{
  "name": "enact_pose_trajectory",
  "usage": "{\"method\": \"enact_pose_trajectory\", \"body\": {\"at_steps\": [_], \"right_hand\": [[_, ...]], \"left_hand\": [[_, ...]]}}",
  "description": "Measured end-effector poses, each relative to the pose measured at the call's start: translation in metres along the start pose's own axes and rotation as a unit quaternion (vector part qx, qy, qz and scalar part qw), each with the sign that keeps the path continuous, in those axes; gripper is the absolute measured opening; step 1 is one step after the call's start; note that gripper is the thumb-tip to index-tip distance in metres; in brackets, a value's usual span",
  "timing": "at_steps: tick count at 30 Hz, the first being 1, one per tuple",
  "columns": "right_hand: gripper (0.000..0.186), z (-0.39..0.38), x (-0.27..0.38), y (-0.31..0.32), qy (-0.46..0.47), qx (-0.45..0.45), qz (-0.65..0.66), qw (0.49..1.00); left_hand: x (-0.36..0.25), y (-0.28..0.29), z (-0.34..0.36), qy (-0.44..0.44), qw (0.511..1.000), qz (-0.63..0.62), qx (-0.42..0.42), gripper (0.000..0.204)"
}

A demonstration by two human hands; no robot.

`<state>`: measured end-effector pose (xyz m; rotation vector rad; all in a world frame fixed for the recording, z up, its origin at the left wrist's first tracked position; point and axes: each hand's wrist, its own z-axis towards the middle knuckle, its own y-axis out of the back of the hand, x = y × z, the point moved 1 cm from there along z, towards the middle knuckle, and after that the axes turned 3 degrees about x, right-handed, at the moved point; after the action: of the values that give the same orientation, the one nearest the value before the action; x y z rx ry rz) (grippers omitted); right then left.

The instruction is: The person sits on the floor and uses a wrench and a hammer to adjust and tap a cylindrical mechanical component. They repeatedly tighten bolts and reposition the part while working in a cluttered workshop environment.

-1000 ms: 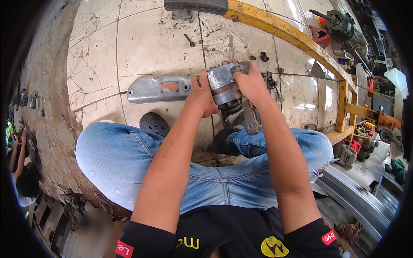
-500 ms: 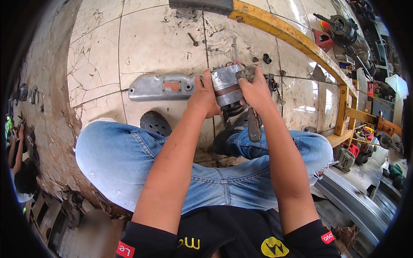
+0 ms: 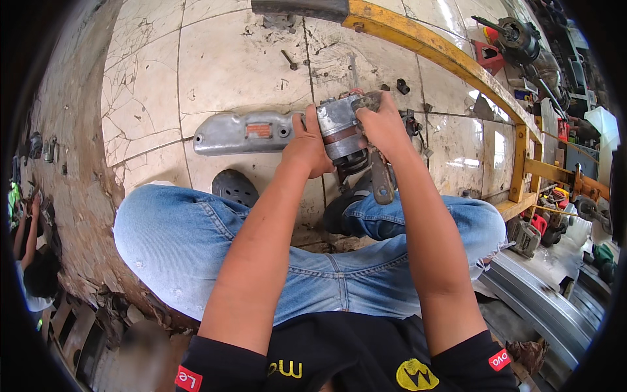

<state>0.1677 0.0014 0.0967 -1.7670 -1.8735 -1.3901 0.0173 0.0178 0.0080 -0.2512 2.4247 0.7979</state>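
Note:
My left hand (image 3: 307, 150) is closed around the left side of an alternator (image 3: 342, 134), a grey metal cylinder with a brownish band and a black pulley end facing me. In my right hand (image 3: 384, 129) is a grimy wrench (image 3: 382, 176), its handle with a holed end pointing down toward me. The wrench's head lies at the alternator's upper right side, partly covered by my fingers, so its contact there is hard to make out. Left of the alternator, a long grey metal cover (image 3: 225, 134) with a red label lies on the tiles.
A bolt (image 3: 289, 60) and small dark parts (image 3: 403, 86) lie on the tiled floor beyond my hands. A yellow steel frame (image 3: 437, 55) crosses from top to right. Machine parts (image 3: 522, 46) crowd the far right. Another person's arms (image 3: 27, 228) show at the left edge.
The wrench's handle end has swung slightly up and to the left, with my right hand moving the same way. The alternator has shifted slightly left in my left hand's grip.

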Motion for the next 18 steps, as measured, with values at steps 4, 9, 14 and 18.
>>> {"method": "enact_pose_trajectory", "body": {"at_steps": [4,9,14,18], "right_hand": [[0.043,-0.011,-0.003,0.002,-0.017,0.025,-0.012,0.999],[0.042,-0.007,0.0,0.002,-0.02,0.009,0.001,1.0],[0.047,-0.011,-0.007,0.003,-0.032,0.014,0.006,0.999],[0.045,-0.001,-0.009,0.002,-0.021,0.013,0.018,1.0]], "left_hand": [[0.003,-0.001,-0.002,-0.007,1.0,0.009,-0.008,0.141],[-0.001,0.0,0.001,-0.003,1.0,0.004,0.004,0.143],[-0.001,0.003,-0.002,-0.002,1.0,0.003,-0.001,0.142],[0.0,0.0,-0.002,0.0,1.0,0.003,-0.004,0.141]]}}
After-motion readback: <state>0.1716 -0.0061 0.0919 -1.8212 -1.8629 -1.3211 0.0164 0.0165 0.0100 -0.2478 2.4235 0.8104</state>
